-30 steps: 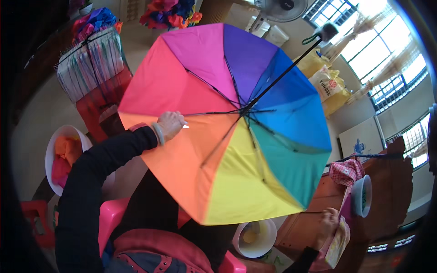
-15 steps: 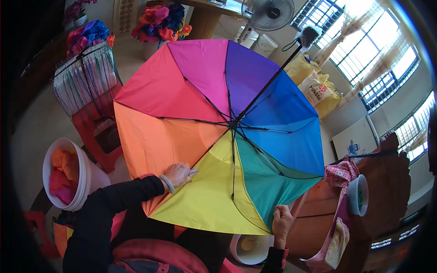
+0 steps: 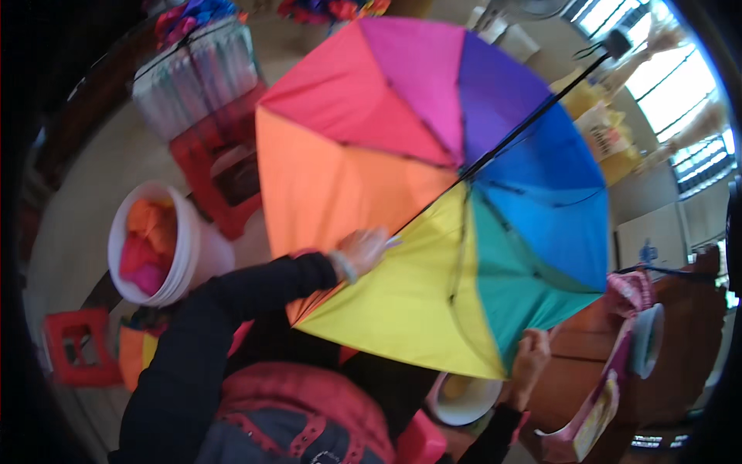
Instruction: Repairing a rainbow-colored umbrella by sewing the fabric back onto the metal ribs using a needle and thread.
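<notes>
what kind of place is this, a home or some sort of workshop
Probably a small umbrella workshop: an open rainbow umbrella is being handled, a white bucket holds coloured cloth, and bundles of striped fabric sit on a red stool.

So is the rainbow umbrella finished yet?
Looks mostly done: the umbrella is open and all its coloured panels are stretched on the ribs. In hand: the left hand presses the orange-yellow seam and the right hand holds the rim by the teal panel. What remains can't be told.
</notes>
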Demonstrator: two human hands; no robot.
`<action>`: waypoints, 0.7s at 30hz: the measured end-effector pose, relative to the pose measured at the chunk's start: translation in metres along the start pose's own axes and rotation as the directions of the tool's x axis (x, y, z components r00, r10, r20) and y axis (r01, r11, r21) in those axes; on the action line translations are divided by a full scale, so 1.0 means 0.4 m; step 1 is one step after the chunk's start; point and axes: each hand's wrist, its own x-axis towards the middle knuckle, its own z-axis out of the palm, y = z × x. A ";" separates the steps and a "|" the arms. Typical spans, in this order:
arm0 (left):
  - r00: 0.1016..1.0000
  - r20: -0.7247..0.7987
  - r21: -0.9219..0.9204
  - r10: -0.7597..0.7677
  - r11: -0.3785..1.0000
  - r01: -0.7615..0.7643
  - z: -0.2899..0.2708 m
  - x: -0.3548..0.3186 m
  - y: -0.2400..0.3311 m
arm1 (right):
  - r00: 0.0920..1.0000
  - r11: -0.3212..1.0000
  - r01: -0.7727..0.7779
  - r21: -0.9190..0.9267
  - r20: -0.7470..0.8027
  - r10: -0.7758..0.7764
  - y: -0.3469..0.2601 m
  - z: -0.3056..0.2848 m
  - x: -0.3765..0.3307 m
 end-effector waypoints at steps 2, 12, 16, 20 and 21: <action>1.000 0.007 0.040 -0.013 0.999 0.013 0.013 0.012 0.003 | 0.995 0.995 -0.095 0.031 0.012 0.095 -0.022 -0.008 0.013; 0.933 0.310 -0.402 -0.184 0.864 0.304 -0.021 0.016 0.013 | 0.945 0.944 0.098 -0.315 -0.267 -0.187 -0.041 -0.084 0.157; 0.922 0.321 -0.458 -0.217 0.817 0.352 -0.018 -0.015 -0.021 | 0.922 0.922 0.362 0.140 0.091 -0.376 -0.253 0.125 0.184; 0.895 0.358 -0.438 -0.266 0.799 0.413 -0.026 -0.003 0.016 | 0.882 0.940 0.242 0.239 0.350 -0.316 -0.272 0.370 0.154; 0.897 0.366 -0.436 -0.249 0.806 0.401 -0.025 -0.001 0.017 | 0.876 0.948 0.238 0.212 0.374 -0.303 -0.277 0.424 0.146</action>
